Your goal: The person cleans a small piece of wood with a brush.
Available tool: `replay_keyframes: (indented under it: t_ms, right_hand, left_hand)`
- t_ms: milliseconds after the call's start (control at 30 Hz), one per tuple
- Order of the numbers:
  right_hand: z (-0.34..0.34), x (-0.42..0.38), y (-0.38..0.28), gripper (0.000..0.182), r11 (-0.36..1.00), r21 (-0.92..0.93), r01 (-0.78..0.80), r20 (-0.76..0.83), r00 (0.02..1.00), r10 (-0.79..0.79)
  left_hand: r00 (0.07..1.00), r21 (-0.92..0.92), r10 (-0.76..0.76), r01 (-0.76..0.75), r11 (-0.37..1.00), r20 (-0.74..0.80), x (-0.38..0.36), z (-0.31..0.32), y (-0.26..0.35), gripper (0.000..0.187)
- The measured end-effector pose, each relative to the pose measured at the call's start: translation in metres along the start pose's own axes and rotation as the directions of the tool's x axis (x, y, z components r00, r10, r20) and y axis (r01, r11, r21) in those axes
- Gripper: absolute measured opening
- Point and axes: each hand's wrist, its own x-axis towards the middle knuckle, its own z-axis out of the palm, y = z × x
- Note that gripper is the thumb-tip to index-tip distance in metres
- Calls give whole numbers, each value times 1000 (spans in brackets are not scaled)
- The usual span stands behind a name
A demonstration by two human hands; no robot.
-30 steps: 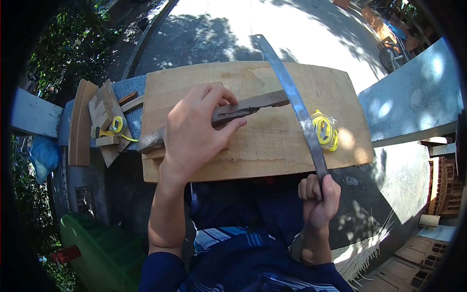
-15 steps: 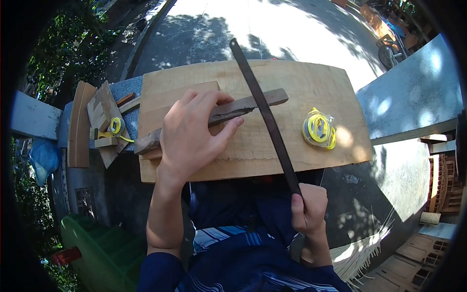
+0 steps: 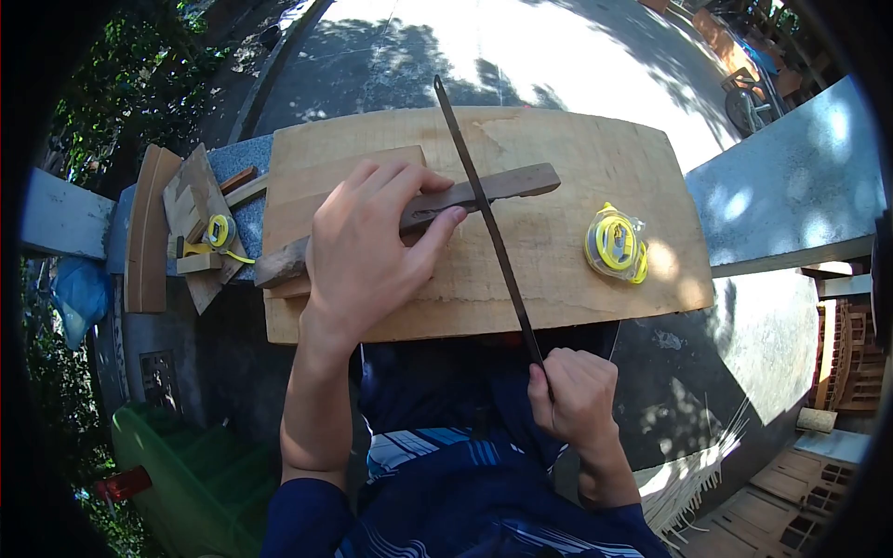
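My left hand (image 3: 372, 246) grips a dark, weathered wood strip (image 3: 521, 181), fingers over its far side and thumb along its near side. The strip slants up to the right, over a flat wooden piece (image 3: 349, 167) on a pale board (image 3: 577, 279). My right hand (image 3: 577, 395) is closed round the lower end of a long dark blade (image 3: 507, 270). The blade crosses the strip just right of my left thumb, its holed tip pointing away from me. The strip's near edge is uneven, with a dark split part beside my thumb.
A yellow tape measure (image 3: 614, 244) lies at the board's right. Wood offcuts (image 3: 152, 232) and another yellow tape measure (image 3: 219, 231) sit at the left on a speckled slab (image 3: 240, 163). A green plastic object (image 3: 177, 474) stands at the lower left.
The blade has shifted left along the strip, closer to my left thumb, and turned more edge-on. My right hand has moved slightly left with it. My left hand keeps its hold.
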Motion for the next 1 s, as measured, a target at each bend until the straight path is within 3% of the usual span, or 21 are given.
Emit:
replay_keyframes:
  t_ms: [800, 1000]
  right_hand:
    - [-2, 1, -16, 28, 990, -135, -41, 73, 996, 52]
    - [5, 28, -10, 27, 989, -147, 5, 4, 1000, -5]
  left_hand:
    - [999, 11, 41, -41, 999, -16, 2, 5, -8, 24]
    - [999, 6, 50, -50, 999, -7, 2, 4, -6, 24]
